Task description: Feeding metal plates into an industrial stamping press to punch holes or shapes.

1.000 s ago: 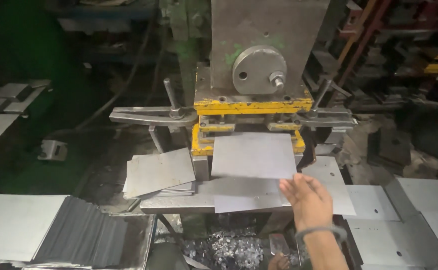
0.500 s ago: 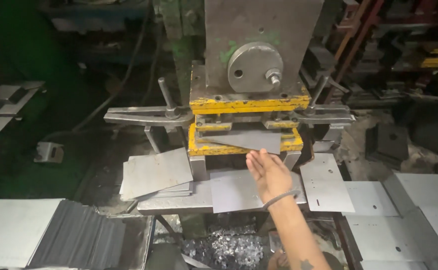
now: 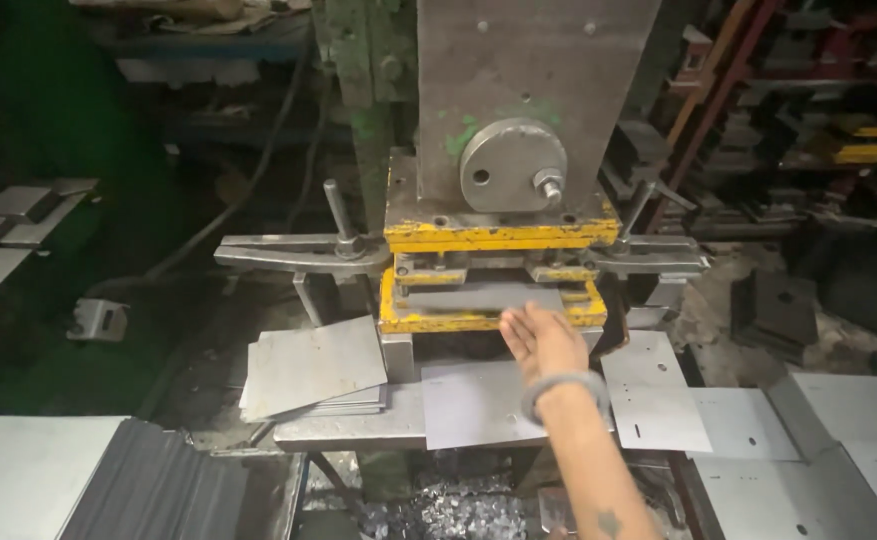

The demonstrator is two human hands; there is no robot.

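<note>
Fingers [image 3: 520,325] of the right hand [image 3: 543,342] extended forward and held close together, not curled, tips at the near edge of the flat grey sheet-metal blank [image 3: 483,298] lying inside the yellow-painted die frame [image 3: 396,300] of the press; whether the tips actually touch the blank cannot be told, owing to blur, and no grip on it is visible. A grey band [image 3: 561,388] circles the wrist, forearm running down toward the lower edge of view. Beneath the hand and forearm, a second flat grey rectangular metal sheet [image 3: 468,402] rests on the steel press table [image 3: 348,430]. Just beside it to the right lies a pale punched metal plate [image 3: 648,395] with small holes. To the left, a loose stack of grey sheets [image 3: 310,368] sits on the table edge. Above the die stands the grey steel press head [image 3: 538,70] with a round disc [image 3: 511,165]. Metal scrap [image 3: 458,510] below the table. Left hand not in view
</note>
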